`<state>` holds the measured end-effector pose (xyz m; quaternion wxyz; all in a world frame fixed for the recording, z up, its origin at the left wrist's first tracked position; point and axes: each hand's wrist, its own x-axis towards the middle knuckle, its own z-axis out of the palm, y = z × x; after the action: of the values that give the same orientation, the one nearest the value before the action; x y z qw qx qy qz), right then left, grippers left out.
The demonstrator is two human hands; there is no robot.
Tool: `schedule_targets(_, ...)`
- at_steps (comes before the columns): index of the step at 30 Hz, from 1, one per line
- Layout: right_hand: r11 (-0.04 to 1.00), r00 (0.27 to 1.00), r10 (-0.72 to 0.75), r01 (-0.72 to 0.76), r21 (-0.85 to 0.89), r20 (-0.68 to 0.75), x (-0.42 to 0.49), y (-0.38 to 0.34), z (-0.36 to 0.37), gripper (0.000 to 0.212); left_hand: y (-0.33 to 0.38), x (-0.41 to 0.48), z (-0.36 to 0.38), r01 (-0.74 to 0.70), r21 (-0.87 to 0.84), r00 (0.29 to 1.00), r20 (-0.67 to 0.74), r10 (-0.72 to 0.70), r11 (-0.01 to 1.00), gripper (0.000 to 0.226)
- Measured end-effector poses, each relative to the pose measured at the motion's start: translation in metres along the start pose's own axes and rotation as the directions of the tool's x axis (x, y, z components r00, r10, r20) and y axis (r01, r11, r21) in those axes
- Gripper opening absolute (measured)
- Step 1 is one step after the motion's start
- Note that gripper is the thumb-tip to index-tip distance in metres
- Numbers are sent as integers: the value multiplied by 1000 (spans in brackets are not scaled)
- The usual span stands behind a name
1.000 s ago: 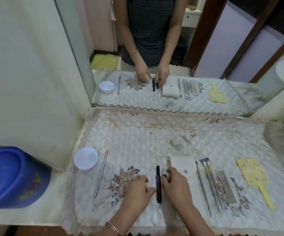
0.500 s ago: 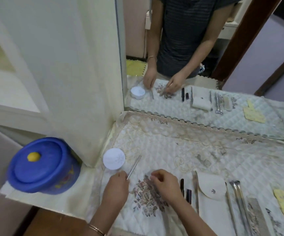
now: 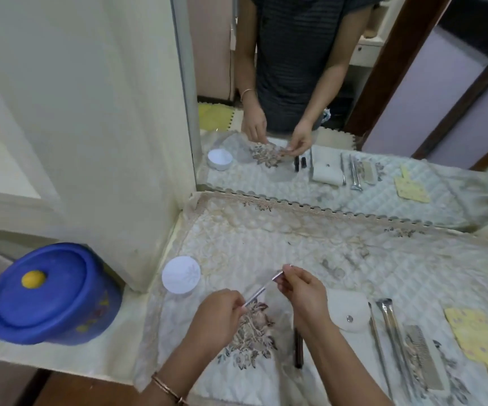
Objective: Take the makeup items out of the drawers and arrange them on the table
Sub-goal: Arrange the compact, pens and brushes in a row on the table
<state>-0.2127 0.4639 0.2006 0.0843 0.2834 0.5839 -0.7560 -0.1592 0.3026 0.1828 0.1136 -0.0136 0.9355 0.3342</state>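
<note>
A thin silver makeup stick [image 3: 262,288] is lifted off the quilted table cloth [image 3: 325,253]. My left hand [image 3: 222,315] pinches its near end and my right hand [image 3: 303,291] pinches its far end. A round white jar [image 3: 180,274] stands to the left on the cloth. A black pencil [image 3: 298,350] lies under my right wrist. To the right lie a white snap pouch [image 3: 349,313], silver brushes [image 3: 392,326], a metal comb [image 3: 423,356] and a yellow hand mirror [image 3: 480,338].
A blue lidded tub with a yellow knob [image 3: 46,294] stands at the left, beside the table. A wall mirror [image 3: 354,112] behind the table reflects the person and the items. A cream panel [image 3: 105,127] rises at the table's left edge.
Both hands left the black pencils and went left to the silver stick. They have raised it off the cloth, one hand at each end. The view has swung left.
</note>
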Motion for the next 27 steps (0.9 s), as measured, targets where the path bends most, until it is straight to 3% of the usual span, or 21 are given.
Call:
schedule_targets(2,993,994,-68,77,94,-91,10,-24,-26,24,-11,-5,-1,61,52,995,80,-65,997,10)
schedule_targets(5,965,978,-201,186,-187,-63,14,-53,-58,24,-13,-4,-6,138,-95,990,11,-138,986,29)
schedule_targets(7,894,987,-159,146,-423,6,7,-40,-60,19,1,-1,2,131,-199,991,19,-130,971,31)
schedule_targets(9,743,993,-105,118,-659,59,-2,-11,-55,16,17,-2,20,136,-226,989,81,-120,965,32)
schedule_targets(11,545,985,-123,167,-822,118,-10,14,-50,26,23,-7,40,164,-217,981,135,-137,962,35)
schedule_targets(14,432,966,-159,253,-866,203,-14,35,-49,33,22,-14,65,210,-226,971,164,-176,951,35)
schedule_targets(19,365,961,-161,271,-891,226,-9,50,-49,9,24,-11,74,250,-215,964,149,-221,944,30)
schedule_targets(24,370,947,-203,309,-876,248,-7,51,-49,4,26,-13,77,246,-180,964,151,-221,952,33)
schedule_targets(27,395,945,-208,318,-862,253,-8,52,-52,11,27,-16,77,231,-143,966,148,-210,962,31)
